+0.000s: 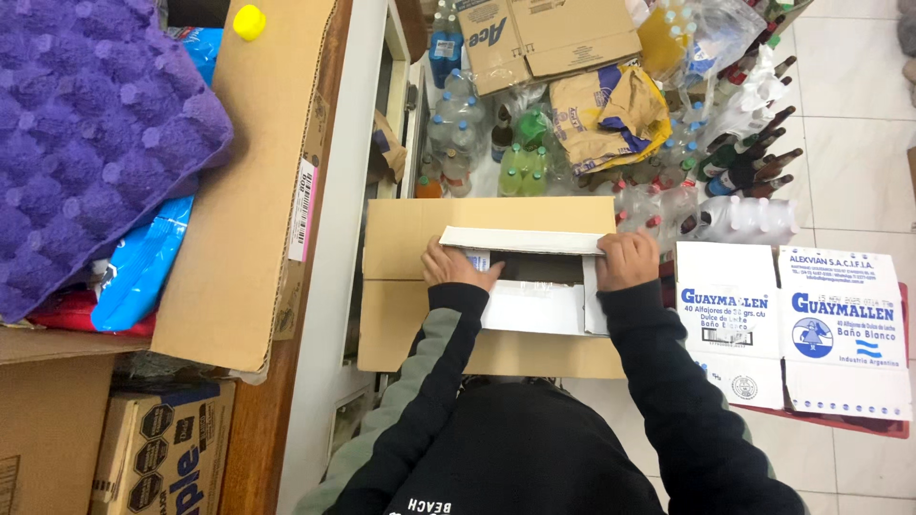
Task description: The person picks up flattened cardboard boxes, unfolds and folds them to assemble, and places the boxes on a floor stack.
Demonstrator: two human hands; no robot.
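left hand [455, 267] on white box [534, 305] flap | right hand [627, 260] grips its corner | cardboard sheet [410, 286] beneath

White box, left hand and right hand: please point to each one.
white box [534, 307], head view, on its inner flap.
left hand [456, 267], head view, on its back.
right hand [628, 261], head view, on its back.

A single view is given, taken from a camera worn on the head and aimed almost straight down. The arms and a white box [534, 286] are seen close below, at centre. The floor [849, 124] and bottles [744, 162] are seen farther off, toward the top edge.
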